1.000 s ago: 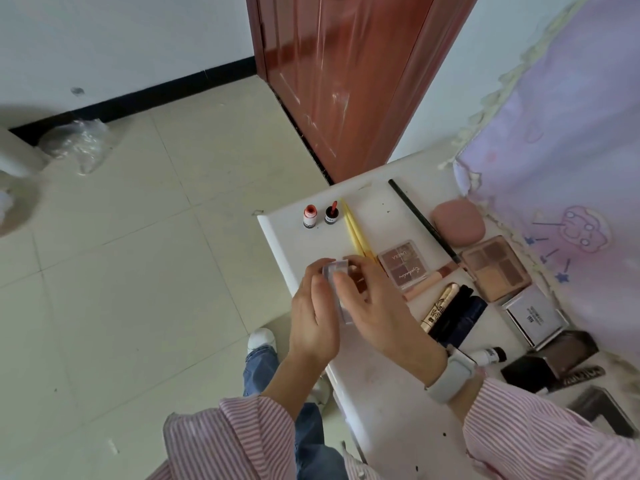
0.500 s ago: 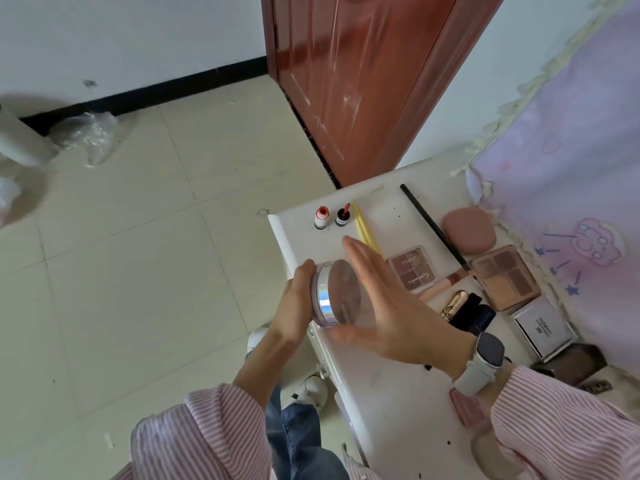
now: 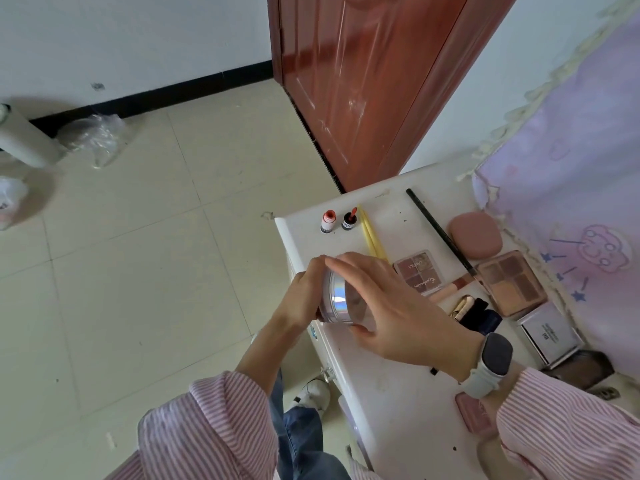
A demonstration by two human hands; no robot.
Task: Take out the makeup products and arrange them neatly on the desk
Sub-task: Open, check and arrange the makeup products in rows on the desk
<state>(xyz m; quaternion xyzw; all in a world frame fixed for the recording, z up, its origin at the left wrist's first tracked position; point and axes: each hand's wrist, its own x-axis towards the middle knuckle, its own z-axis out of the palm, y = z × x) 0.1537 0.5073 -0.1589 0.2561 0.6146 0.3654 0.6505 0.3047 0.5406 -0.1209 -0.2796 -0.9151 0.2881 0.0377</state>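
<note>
While both hands meet over the left edge of the white table (image 3: 398,403), they hold a round jar (image 3: 341,301) with a clear lid and a shiny silver band, tipped on its side. The left hand (image 3: 304,296) grips the jar's base from 9 o'clock, fingers curled round it; the right hand (image 3: 391,306) clamps the lid side from 3 o'clock, fingers arched over the top and thumb under the rim. A pale watch (image 3: 488,365) sits on the right wrist, and both sleeves are pink-striped.

Beyond the jar, toward 12 o'clock, two small bottles (image 3: 337,221) stand upright side by side near the table's far corner — one orange-topped, one dark. Just right of them lie two yellow sticks (image 3: 370,235), their near ends hidden behind the right hand. At 2 o'clock from the jar a small palette (image 3: 419,271) lies flat, with a thin black pencil (image 3: 440,230) running diagonally past it. A pink puff (image 3: 476,235) rests beside the pencil, and a larger palette (image 3: 512,287) lies at 3 o'clock, near a purple cloth (image 3: 571,168). Between the palettes and the right wrist lie a gold tube (image 3: 462,304) and a dark tube (image 3: 485,320), touching. A white box (image 3: 550,336) sits at 4 o'clock. A flat pink case (image 3: 472,412) lies by the right sleeve.
</note>
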